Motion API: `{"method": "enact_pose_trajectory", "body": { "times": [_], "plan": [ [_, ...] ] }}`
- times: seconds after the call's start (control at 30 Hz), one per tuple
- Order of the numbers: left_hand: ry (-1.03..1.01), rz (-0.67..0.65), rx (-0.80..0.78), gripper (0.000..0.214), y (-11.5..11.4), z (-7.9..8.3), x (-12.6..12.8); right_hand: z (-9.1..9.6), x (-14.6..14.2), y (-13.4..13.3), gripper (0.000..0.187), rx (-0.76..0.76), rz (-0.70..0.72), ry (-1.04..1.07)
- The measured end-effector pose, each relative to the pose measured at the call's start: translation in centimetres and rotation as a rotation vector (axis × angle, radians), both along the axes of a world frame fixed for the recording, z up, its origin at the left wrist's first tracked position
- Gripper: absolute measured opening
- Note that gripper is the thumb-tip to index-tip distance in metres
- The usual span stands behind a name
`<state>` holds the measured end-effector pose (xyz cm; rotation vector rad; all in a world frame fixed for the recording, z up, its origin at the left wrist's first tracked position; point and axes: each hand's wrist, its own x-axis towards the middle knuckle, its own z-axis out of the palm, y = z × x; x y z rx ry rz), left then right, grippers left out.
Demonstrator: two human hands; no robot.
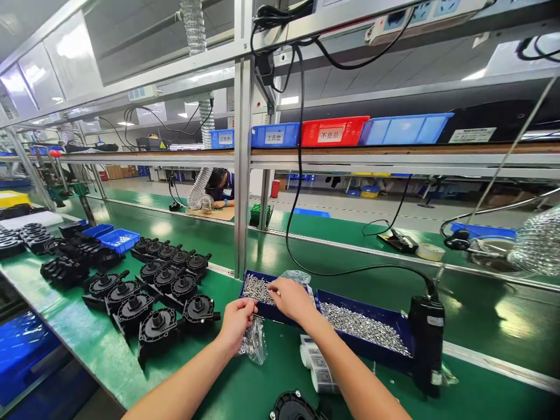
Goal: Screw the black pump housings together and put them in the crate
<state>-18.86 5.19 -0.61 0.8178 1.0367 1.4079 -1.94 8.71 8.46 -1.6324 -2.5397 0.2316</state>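
My right hand (292,298) reaches into a blue bin of long screws (257,288), its fingers curled down at the screws; what lies between the fingertips is hidden. Just left of it, my left hand (238,321) is closed in a pinch by the bin's front edge, and anything in it is too small to make out. A clear plastic bag (256,344) with small metal parts lies beneath and beside that hand. Right of the screws, a second blue bin (406,326) holds many small shiny metal pieces (365,328). A black round housing (295,407) shows at the bottom edge.
Rows of black pump-like housings (157,325) stand on the green bench at left. A black corded tool (426,344) stands upright by the right bin. White cylinders (318,367) lie under my right forearm. Behind the metal post (242,175), a co-worker (222,186) sits across the bench.
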Motion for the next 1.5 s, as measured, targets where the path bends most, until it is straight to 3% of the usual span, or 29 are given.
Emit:
{"method": "enact_pose_trajectory", "body": {
  "times": [0.13, 0.3, 0.5, 0.7, 0.9, 1.3, 1.43, 1.5],
  "plan": [
    [0.071, 0.0, 0.03, 0.065, 0.0, 0.2, 0.0, -1.1, -0.8, 2.9, 0.022, -0.12, 0.006, 0.046],
    [0.122, -0.016, 0.058, 0.063, 0.0, 0.5, -0.1, -2.1, -0.3, 3.8, 0.022, -0.138, 0.015, 0.16],
    [0.141, 0.009, 0.079, 0.059, -0.1, 0.7, -0.1, -1.5, 1.1, 3.2, 0.017, -0.03, 0.041, 0.469],
    [0.152, 0.073, 0.142, 0.056, 0.0, 1.0, -0.5, -0.6, 0.1, 0.6, 0.024, -0.094, 0.2, 0.725],
    [0.156, 0.099, 0.187, 0.054, 0.0, 1.0, -0.8, -0.3, -1.1, -0.9, 0.025, -0.096, 0.265, 0.769],
    [0.283, 0.14, 0.278, 0.047, -0.5, 1.4, -0.6, -1.3, -1.8, -1.1, 0.019, -0.057, 0.124, 0.759],
    [0.491, 0.189, 0.411, 0.039, -1.3, 2.3, -0.8, -1.9, -2.3, -1.0, 0.027, -0.174, 0.13, 0.842],
    [0.49, 0.201, 0.418, 0.039, -1.2, 2.3, -0.9, -2.3, -2.2, -0.6, 0.035, -0.269, 0.159, 0.891]
  ]
}}
